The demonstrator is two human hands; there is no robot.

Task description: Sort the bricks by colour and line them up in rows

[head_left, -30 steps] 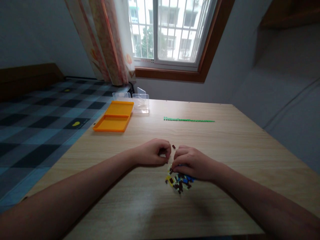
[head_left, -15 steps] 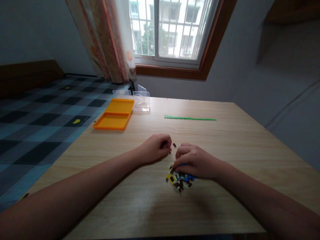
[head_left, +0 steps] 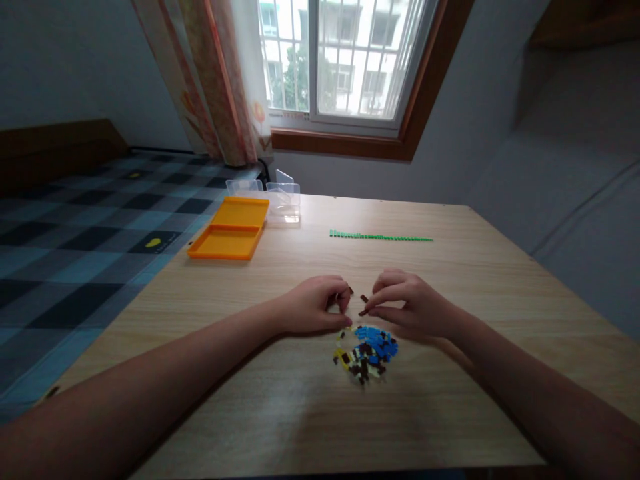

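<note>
The right hand (head_left: 414, 303) hovered just above the pale wood-grain surface (head_left: 260, 407), its grip narrowed to thumb and fingertips around a small dark brown plastic piece (head_left: 363, 313). Just beyond this, near the bent fingers, was a second flat brown piece (head_left: 364, 298); whether it touched them could not be told. The left hand (head_left: 317, 305) was on the other side, its fingers curled toward the thumb; whether its grip held anything could not be told. Another brown bit (head_left: 351, 291) showed beside its knuckles. Nearer the person, below both hands, lay a loose pile of small blue, yellow, dark brown and pale pieces (head_left: 375, 343). Farther back stretched a thin row of small green pieces (head_left: 380, 237). To its left lay an open orange plastic case (head_left: 227, 245), just beside a clear plastic box (head_left: 283, 217).
</note>
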